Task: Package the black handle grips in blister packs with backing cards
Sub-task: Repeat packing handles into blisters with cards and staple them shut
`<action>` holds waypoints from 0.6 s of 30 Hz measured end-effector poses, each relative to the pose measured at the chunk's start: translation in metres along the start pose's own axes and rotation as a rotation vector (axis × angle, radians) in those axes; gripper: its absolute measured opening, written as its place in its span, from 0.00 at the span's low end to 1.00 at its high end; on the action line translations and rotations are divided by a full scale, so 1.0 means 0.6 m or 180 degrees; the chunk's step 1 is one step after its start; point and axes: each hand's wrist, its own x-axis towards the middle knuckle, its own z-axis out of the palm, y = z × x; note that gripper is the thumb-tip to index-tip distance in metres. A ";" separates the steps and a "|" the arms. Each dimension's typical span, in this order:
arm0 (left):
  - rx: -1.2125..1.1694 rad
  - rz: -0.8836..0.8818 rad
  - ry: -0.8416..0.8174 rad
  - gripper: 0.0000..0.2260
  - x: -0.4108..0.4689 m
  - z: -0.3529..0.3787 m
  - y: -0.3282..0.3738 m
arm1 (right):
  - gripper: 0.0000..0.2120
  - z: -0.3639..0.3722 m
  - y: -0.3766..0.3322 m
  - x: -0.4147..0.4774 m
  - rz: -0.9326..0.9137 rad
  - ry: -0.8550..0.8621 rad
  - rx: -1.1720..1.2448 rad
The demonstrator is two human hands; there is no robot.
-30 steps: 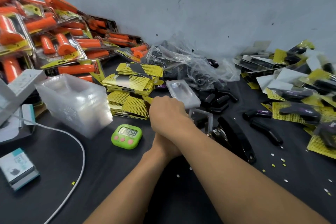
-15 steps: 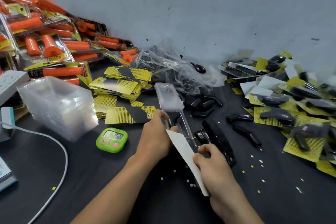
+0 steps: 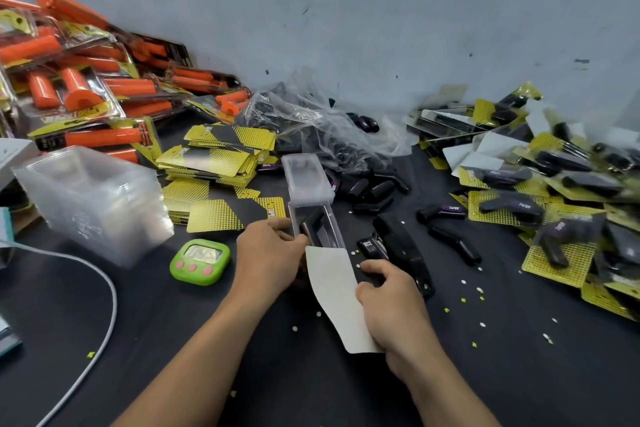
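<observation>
Head view: left fingers (image 3: 277, 224) hold blister pack (image 3: 304, 177), right fingers (image 3: 372, 265) pinch backing card (image 3: 332, 288), black grip (image 3: 313, 222) inside half-hidden.

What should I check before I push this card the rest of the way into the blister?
1. Left hand grips the blister pack at its near end: ok.
2. Black grip lies inside the blister pack: ok. Fully seated: cannot tell.
3. Right hand pinches the backing card along its right edge: ok.
4. Card's far edge meets the blister's open end: ok. Caught in the side rails: cannot tell.
5. Card flat: not ok, it bows between the blister and the right hand.
6. Stapler lies just beyond the right hand, for sealing afterwards: ok.
</observation>
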 end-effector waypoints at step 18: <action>-0.0002 0.0008 0.0038 0.07 0.012 0.003 -0.006 | 0.12 0.003 0.003 0.027 -0.0289 -0.0356 -0.0118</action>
